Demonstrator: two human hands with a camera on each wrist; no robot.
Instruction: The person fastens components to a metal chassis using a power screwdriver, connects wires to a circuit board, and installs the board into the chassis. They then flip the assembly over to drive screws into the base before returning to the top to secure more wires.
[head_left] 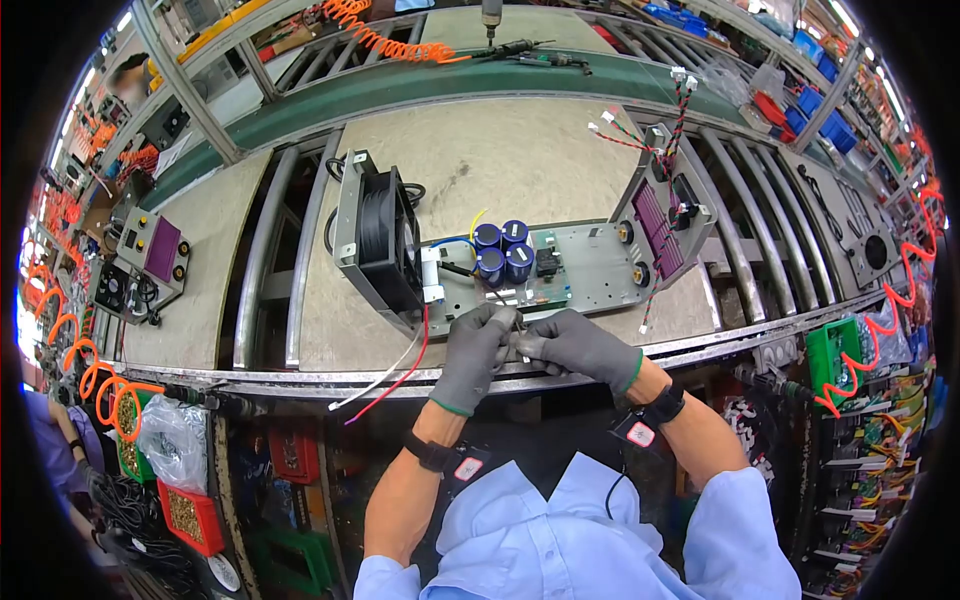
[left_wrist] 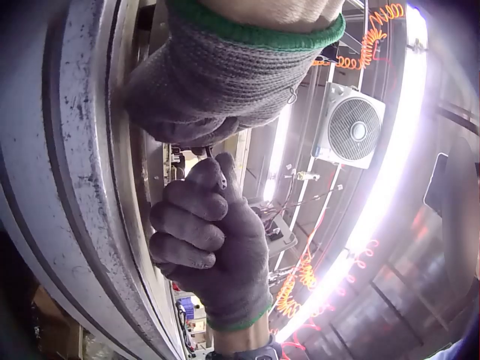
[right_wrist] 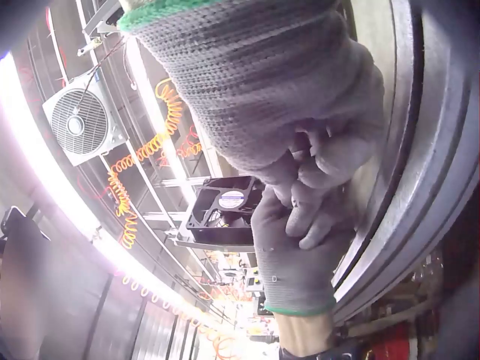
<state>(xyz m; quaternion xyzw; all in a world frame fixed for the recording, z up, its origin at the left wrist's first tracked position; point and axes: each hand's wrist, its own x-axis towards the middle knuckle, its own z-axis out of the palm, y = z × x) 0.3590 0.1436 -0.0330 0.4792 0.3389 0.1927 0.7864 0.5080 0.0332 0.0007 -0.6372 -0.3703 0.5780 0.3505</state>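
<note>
My gloved left hand and gloved right hand meet at the chassis's front edge. Between their fingertips runs a thin dark wire, pinched from both sides. In the left wrist view the right hand has curled fingers, with a small piece at its thumb and index finger; the left hand is above it. The right wrist view shows the left hand touching the right. Behind them the grey chassis carries blue capacitors, a green circuit board and a black fan.
A white and a red wire hang over the bench edge at left. Twisted wires rise from the right end panel. Metal rollers flank the board. Another unit stands at left; orange coiled hoses hang on both sides.
</note>
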